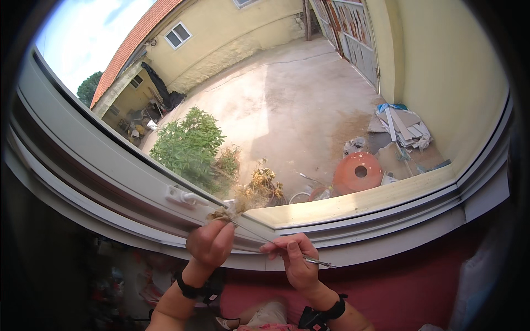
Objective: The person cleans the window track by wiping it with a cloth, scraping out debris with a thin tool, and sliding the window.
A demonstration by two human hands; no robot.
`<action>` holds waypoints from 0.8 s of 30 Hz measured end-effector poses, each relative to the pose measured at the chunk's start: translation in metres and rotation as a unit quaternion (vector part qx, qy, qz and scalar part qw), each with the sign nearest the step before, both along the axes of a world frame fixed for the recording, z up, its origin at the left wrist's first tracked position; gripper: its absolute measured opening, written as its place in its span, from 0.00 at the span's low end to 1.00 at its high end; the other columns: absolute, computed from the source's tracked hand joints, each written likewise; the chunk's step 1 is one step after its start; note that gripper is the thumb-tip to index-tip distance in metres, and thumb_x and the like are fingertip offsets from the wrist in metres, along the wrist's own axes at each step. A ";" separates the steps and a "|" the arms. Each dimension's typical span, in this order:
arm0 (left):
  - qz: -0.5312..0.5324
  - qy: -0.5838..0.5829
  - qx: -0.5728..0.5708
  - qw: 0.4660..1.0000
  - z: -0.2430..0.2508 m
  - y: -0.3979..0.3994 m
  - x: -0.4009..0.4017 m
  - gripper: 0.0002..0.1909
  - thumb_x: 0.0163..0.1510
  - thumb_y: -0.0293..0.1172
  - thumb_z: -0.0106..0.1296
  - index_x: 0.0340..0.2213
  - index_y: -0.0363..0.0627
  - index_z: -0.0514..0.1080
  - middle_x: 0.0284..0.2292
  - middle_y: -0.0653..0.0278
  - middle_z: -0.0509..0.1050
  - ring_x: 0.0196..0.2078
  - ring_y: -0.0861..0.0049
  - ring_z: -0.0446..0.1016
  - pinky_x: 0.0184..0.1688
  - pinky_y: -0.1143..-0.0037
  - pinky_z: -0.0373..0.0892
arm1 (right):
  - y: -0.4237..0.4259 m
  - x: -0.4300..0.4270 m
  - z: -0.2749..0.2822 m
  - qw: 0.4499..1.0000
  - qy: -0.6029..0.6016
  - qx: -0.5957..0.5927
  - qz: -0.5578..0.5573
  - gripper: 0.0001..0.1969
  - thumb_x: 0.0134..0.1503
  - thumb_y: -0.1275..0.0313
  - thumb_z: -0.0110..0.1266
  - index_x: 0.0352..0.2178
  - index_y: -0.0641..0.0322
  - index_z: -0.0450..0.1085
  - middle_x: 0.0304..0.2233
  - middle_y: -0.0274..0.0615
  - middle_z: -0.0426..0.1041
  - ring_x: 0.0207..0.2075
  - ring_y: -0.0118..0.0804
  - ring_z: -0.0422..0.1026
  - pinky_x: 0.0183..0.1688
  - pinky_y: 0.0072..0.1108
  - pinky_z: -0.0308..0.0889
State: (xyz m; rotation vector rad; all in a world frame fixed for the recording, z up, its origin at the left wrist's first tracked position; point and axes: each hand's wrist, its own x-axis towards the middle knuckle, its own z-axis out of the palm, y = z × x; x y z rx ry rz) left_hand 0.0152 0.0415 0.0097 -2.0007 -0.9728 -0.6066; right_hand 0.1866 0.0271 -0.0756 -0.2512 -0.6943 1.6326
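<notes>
My left hand is closed with thumb and fingers pinched together in front of the window frame. A wispy tan fibrous tuft sticks up from its fingertips; whether it is hair, netting or plant fibre cannot be told. From the same fingertips a thin metal rod slants down to the right. My right hand grips this rod between thumb and fingers. Past the right hand, the rod's far end looks thicker and split. The rod's left tip is hidden by the tuft and the left fingers.
A white window frame with a handle spans the view before me. A red surface lies below it. Outside are a green shrub, an orange drum-like object, stacked boards and a rusty metal gate.
</notes>
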 end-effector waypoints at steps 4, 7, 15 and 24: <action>-0.066 0.005 -0.013 0.998 0.001 -0.005 -0.007 0.15 0.36 0.24 0.55 0.30 0.49 0.66 0.30 0.67 0.67 0.24 0.77 0.68 0.24 0.80 0.64 | 0.005 -0.010 -0.007 0.997 -0.035 0.063 -0.028 0.10 0.59 0.71 0.35 0.33 0.67 0.61 0.32 0.50 0.70 0.34 0.37 0.70 0.35 0.21 0.64; -0.060 0.012 -0.028 0.998 -0.003 -0.015 -0.014 0.17 0.36 0.27 0.54 0.30 0.50 0.61 0.32 0.66 0.62 0.25 0.76 0.66 0.26 0.80 0.64 | 0.007 -0.017 -0.012 0.986 -0.094 0.125 -0.067 0.08 0.57 0.74 0.36 0.33 0.68 0.61 0.33 0.52 0.71 0.31 0.34 0.70 0.35 0.21 0.65; -0.106 -0.025 -0.036 0.993 -0.010 -0.023 -0.021 0.20 0.40 0.33 0.48 0.35 0.47 0.55 0.33 0.62 0.58 0.29 0.73 0.61 0.28 0.78 0.64 | 0.032 -0.045 -0.014 0.967 -0.110 0.208 -0.101 0.05 0.53 0.81 0.42 0.31 0.69 0.64 0.33 0.52 0.70 0.33 0.38 0.70 0.35 0.20 0.65; 0.083 0.059 -0.069 0.992 0.009 -0.020 0.012 0.11 0.42 0.30 0.46 0.32 0.45 0.65 0.35 0.59 0.67 0.34 0.68 0.67 0.34 0.77 0.66 | 0.057 -0.046 0.012 0.979 -0.048 0.200 -0.017 0.06 0.55 0.78 0.42 0.32 0.69 0.65 0.32 0.46 0.70 0.32 0.30 0.70 0.36 0.19 0.65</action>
